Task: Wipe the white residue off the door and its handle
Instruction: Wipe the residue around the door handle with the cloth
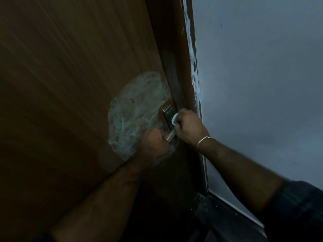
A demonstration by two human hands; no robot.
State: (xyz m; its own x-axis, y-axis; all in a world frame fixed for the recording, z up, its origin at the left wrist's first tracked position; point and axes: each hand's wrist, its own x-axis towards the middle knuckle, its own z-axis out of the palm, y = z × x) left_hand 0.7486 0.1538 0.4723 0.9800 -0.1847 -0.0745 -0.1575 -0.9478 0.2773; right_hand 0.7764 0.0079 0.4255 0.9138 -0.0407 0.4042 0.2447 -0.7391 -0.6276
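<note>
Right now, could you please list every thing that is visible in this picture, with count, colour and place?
door: one, brown wood, left
white residue: one swirled patch, on the door beside the handle
handle: one, silver metal, door's right edge
cloth: one, white, pressed at the handle plate
door frame: one, dark brown, white smears along its edge
wall: one, grey, right
bracelet: one, silver, right wrist
left hand: grips the handle
right hand: holds the cloth
</note>
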